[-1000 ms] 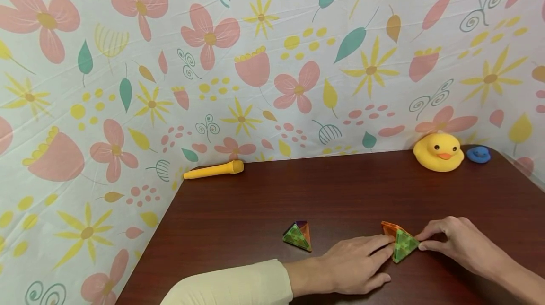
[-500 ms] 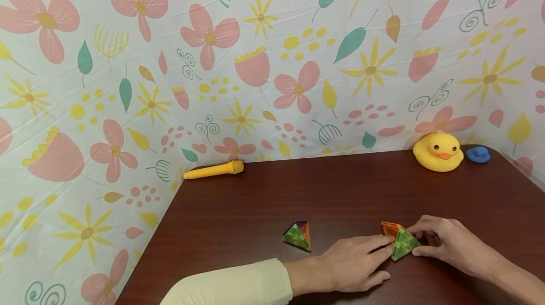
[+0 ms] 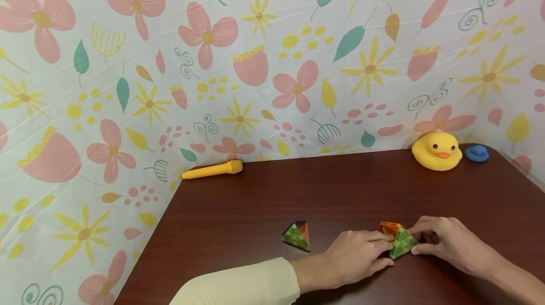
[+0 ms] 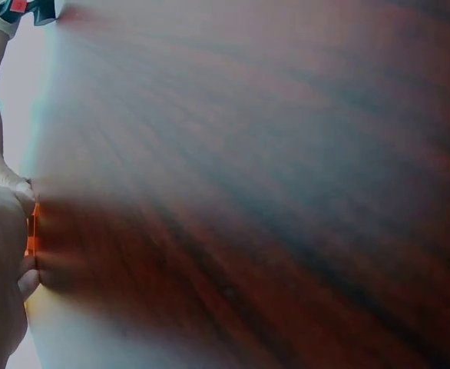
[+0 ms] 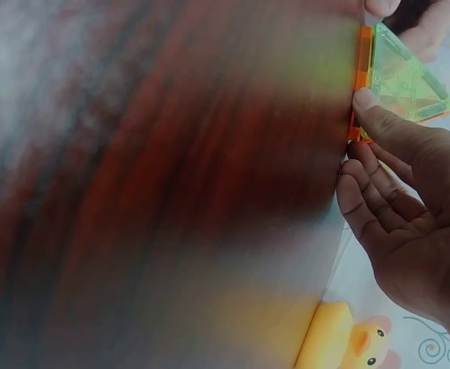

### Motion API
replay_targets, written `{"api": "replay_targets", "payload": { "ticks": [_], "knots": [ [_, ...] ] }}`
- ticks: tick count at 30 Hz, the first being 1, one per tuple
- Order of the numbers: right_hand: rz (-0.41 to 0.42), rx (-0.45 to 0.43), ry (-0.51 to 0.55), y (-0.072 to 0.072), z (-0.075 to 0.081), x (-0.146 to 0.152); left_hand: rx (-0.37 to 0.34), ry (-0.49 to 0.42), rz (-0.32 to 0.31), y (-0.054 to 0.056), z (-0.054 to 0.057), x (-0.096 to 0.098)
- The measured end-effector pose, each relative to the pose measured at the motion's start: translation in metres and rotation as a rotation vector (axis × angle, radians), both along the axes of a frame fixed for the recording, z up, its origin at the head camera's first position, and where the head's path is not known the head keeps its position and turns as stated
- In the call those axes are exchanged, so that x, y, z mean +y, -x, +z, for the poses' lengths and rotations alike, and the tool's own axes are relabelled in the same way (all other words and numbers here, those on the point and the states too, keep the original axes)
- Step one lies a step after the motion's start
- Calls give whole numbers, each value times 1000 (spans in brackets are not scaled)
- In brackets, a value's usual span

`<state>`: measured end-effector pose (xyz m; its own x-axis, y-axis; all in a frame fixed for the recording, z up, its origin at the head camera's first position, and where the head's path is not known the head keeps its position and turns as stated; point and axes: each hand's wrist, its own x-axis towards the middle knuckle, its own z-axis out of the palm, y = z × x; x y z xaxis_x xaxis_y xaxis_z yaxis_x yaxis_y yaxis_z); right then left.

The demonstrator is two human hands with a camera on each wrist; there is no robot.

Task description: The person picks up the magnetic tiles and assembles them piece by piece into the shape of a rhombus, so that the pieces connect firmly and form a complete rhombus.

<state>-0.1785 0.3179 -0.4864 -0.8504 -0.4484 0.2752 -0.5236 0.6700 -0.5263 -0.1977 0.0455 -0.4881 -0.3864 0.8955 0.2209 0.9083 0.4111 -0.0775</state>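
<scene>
On the table stand joined translucent magnetic tiles, with a green triangle (image 3: 403, 243) leaning at the front and an orange tile (image 3: 389, 226) behind it. My left hand (image 3: 351, 255) holds them from the left, its fingertips against the orange and green tiles and its thumb low at the front. From the right, my right hand (image 3: 451, 243) pinches the green tile's corner between thumb and fingers. In the right wrist view, the thumb lies against an orange tile edge (image 5: 363, 58) next to the green triangle (image 5: 405, 77). Some fingertips are hidden behind the tiles.
A small pyramid of green, orange and purple tiles (image 3: 295, 237) stands left of the hands. A yellow toy microphone (image 3: 213, 170) lies at the back left edge. A yellow duck (image 3: 437, 152) and a small blue toy (image 3: 477, 153) sit back right, before a flowered cloth (image 3: 298, 130).
The right hand's fingers have slid further behind the green tile, and that tile has turned slightly. The left hand's thumb has moved up closer to the tiles.
</scene>
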Motion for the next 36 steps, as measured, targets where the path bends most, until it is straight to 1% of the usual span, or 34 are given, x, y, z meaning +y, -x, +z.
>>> {"api": "replay_targets", "payload": {
  "ticks": [3, 7, 11, 18, 27, 33, 36],
  "knots": [
    [-7, -13, -1, 0, 1, 0, -18, -7, 13, 1, 2, 2],
    [-15, -6, -10, 0, 2, 0, -34, -30, 12, 2, 4, 2],
    [-14, 8, -16, 0, 2, -1, -31, -53, 5, 3, 4, 2],
    [-20, -9, -22, 0, 2, 0, -20, -77, 3, 4, 1, 2],
    [-4, -6, -14, 1, 2, 1, -5, -63, 8, 4, 2, 2],
    [27, -1, 14, 2, 2, 1, -34, -60, 15, 4, 2, 3],
    [26, 9, 18, 2, 2, 0, -37, -61, 15, 5, 2, 3]
  ]
}}
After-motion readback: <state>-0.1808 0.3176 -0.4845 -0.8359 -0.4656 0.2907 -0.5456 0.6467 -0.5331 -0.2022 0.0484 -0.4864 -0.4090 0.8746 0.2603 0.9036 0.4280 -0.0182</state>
